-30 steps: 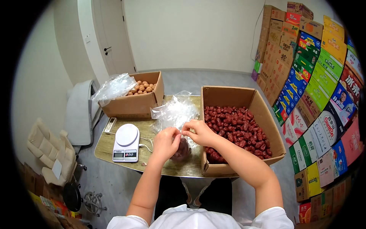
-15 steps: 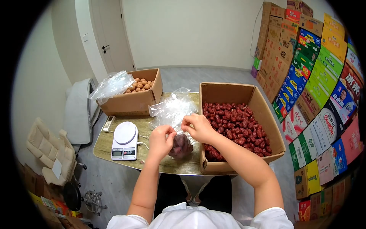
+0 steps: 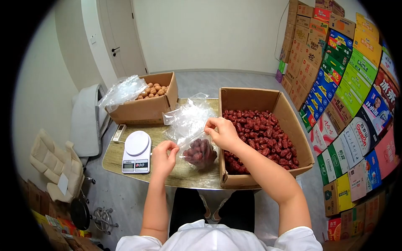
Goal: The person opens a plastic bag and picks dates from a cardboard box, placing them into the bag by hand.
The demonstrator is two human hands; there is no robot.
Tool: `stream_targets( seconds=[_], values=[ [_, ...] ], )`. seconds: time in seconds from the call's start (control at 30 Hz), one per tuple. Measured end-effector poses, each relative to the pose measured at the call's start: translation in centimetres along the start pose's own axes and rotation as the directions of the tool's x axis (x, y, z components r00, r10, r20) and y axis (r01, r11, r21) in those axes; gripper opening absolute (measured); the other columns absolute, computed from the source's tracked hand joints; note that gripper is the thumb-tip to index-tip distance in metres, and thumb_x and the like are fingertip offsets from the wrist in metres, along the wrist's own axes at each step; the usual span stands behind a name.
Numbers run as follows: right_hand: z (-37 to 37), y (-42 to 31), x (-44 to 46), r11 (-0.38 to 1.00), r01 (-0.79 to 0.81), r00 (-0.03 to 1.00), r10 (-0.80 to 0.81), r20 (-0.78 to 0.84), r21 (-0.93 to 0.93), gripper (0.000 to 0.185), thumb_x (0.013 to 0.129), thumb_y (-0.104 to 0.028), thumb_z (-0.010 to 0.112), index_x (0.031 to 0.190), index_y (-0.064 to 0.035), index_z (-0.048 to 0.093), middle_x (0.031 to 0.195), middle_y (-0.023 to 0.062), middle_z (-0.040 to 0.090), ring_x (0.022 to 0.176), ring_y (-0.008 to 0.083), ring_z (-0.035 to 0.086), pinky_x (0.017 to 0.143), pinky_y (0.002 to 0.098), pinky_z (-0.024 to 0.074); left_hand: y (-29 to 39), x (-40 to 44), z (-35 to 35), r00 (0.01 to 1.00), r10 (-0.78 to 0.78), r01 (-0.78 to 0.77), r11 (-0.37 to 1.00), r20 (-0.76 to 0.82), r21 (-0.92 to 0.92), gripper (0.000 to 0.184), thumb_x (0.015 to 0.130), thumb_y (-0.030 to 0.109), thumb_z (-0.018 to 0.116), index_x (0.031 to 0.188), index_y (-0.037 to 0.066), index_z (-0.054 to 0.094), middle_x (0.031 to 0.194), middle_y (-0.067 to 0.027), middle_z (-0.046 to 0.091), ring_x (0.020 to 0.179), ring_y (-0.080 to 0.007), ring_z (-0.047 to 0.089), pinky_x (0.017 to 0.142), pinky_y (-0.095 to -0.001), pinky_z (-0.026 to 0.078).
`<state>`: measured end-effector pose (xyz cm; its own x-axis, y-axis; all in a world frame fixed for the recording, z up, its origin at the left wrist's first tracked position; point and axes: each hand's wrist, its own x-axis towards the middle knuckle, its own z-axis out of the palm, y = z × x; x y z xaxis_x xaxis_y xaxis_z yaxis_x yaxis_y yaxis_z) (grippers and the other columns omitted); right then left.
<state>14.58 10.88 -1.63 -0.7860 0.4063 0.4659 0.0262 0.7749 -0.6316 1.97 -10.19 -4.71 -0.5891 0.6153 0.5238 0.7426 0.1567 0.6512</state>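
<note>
A clear plastic bag of red dates [image 3: 199,155] rests on the table near its front edge, its top edge stretched slantwise between my hands. My left hand [image 3: 166,155] pinches the left end of that edge. Higher up and to the right, my right hand [image 3: 221,133] pinches the other end. Just right of the bag stands an open cardboard box [image 3: 289,119] heaped with loose dates [image 3: 261,140]. A white kitchen scale [image 3: 137,151] lies left of my left hand, its round plate bare. Behind the bag is a pile of clear empty bags [image 3: 190,115].
At the table's back left, a cardboard box [image 3: 144,109] holds walnuts [image 3: 155,90], with more clear bags [image 3: 121,94] draped over its corner. A white power strip [image 3: 119,133] lies beside the scale. Stacked cartons [image 3: 335,108] line the right wall; a cream chair [image 3: 58,163] stands at left.
My hands have spread apart, the left one moving left and down, the right one slightly right and up. The bag's top edge is now stretched between them, and the dates inside show more plainly.
</note>
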Motion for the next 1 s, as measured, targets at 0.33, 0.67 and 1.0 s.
stream_targets(
  seconds=[0.33,0.67,1.0],
  values=[
    [0.0,0.0,-0.1,0.999,-0.034,0.999,0.034,0.006,-0.030,0.011,0.085,-0.018,0.068,0.087,-0.0074,0.067,0.078,0.0104,0.066,0.083,0.0301,0.063,0.078,0.0434,0.0485,-1.1,-1.3,-0.7,0.992,-0.124,0.124,0.992,-0.029,0.006,0.010,0.078,0.002,0.069,0.077,-0.004,0.060,0.074,-0.0153,0.062,0.070,-0.0310,0.061,0.065,-0.0372,0.047],
    [-0.3,-0.3,0.1,0.923,-0.072,0.997,0.054,0.057,0.378,0.008,0.091,-0.007,0.059,0.088,-0.0004,0.060,0.077,0.0073,0.065,0.067,0.0138,0.059,0.065,0.0285,0.0475,-4.5,-2.8,4.4,0.967,-0.253,0.172,0.597,0.020,-0.784,0.042,0.091,0.015,0.072,0.125,0.004,0.050,0.119,-0.0042,0.057,0.109,-0.0127,0.052,0.092,-0.0253,0.042],
    [0.9,0.0,-0.5,0.823,-0.141,0.989,0.087,0.122,0.551,0.010,0.098,-0.010,0.055,0.092,-0.0021,0.056,0.077,0.0012,0.059,0.063,0.0067,0.055,0.055,0.0231,0.0440,-4.0,-2.3,8.7,0.918,-0.326,0.311,0.239,0.226,-0.920,0.027,0.102,0.024,0.056,0.106,0.000,0.068,0.099,-0.0032,0.069,0.087,-0.0092,0.062,0.077,-0.0248,0.051]
  ],
)
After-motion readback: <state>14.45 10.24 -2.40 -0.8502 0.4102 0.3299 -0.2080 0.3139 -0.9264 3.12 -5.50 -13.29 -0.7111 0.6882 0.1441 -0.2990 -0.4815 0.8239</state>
